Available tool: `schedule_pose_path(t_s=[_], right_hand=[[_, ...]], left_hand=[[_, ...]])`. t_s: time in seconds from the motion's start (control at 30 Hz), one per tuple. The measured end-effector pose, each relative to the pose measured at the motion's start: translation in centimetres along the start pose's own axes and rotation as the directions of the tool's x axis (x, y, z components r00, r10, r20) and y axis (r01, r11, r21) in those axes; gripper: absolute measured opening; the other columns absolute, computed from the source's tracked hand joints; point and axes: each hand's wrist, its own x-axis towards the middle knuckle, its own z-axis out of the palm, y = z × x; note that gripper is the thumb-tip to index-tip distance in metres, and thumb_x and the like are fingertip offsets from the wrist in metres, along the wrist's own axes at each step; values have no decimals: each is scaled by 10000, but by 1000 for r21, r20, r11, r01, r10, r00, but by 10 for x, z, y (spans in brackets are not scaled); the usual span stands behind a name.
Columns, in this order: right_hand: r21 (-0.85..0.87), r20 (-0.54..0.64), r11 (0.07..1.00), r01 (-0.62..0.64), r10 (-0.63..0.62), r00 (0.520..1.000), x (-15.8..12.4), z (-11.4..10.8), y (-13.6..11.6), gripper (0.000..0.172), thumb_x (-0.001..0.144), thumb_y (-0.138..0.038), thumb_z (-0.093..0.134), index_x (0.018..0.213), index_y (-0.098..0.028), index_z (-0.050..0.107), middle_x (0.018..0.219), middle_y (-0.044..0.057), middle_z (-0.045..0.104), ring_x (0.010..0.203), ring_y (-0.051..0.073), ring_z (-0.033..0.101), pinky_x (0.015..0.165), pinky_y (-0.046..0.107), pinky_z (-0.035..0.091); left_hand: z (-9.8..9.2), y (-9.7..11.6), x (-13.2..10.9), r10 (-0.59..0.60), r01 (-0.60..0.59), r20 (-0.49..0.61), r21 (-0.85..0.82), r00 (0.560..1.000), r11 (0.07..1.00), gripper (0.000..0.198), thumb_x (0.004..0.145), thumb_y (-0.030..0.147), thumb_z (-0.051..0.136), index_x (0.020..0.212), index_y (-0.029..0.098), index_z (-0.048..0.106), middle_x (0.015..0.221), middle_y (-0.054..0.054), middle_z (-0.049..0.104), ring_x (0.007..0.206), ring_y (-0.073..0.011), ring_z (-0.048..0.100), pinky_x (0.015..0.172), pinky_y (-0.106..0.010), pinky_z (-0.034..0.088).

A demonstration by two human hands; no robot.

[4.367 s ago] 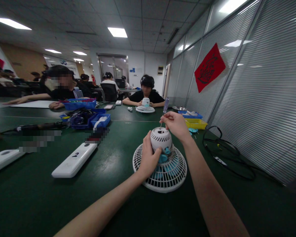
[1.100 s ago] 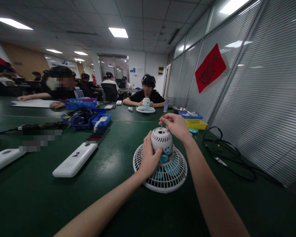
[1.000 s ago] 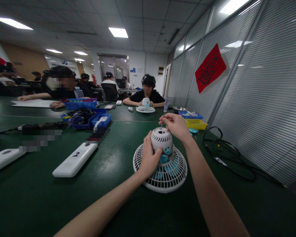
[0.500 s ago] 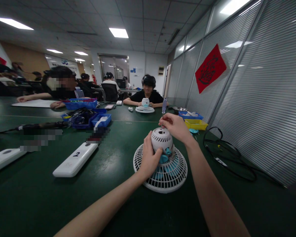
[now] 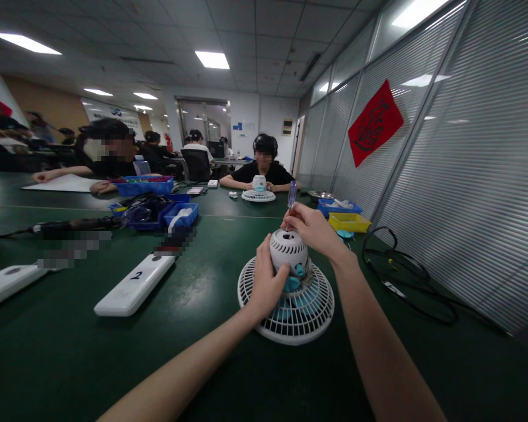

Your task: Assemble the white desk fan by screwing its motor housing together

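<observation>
Wide dark-green tabletop (image 5: 193,351): I view it remotely; it carries everything here.
Round white plastic fan grille (image 5: 313,329): on the tabletop, wide rim down.
Domed white vented plastic housing (image 5: 287,252): above the grille.
Left hand (image 5: 266,288): clasps the housing's side.
Right hand (image 5: 313,230): pinches the shaft of the screwdriver.
Slim screwdriver with clear purplish handle (image 5: 292,193): near upright at the housing's top, tip hidden; I judge driver work in hand, next calling for steady alignment.

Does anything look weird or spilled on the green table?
A bit: the fan lies face-down, rounded back up, not how fans usually stand. The black cable sprawls in loose loops at the right. I see no spill.
</observation>
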Motion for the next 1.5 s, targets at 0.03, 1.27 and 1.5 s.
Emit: schedule_pose_path(t_s=[0.03,1.27,1.5], right_hand=[[0,2,1000,1,-1,1000,0,0,0,132,866,-131,457,759,-191,505,743,30,677,691,148,621,689,290,453],[-153,-248,988,-27,-12,969,-4,-17,0,145,862,-175,437,725,-213,460,751,47,667,680,177,597,660,310,424],[-296,-423,955,-2,-130,897,-2,-19,3,152,804,-199,510,653,-204,532,758,67,580,704,189,524,650,314,398]], left_hand=[[0,0,0,3,-3,0,1,1000,1000,675,743,243,466,1387,140,294,1437,-151,324,1381,-271,271,1161,-449,158],[-44,58,26,208,-215,57,312,976,925,252,840,244,406,738,193,630,749,-18,650,779,-164,584,803,-319,428],[-67,73,35,39,-347,544,475,838,808,231,806,342,545,764,193,717,514,17,583,443,-101,461,504,-236,311]])
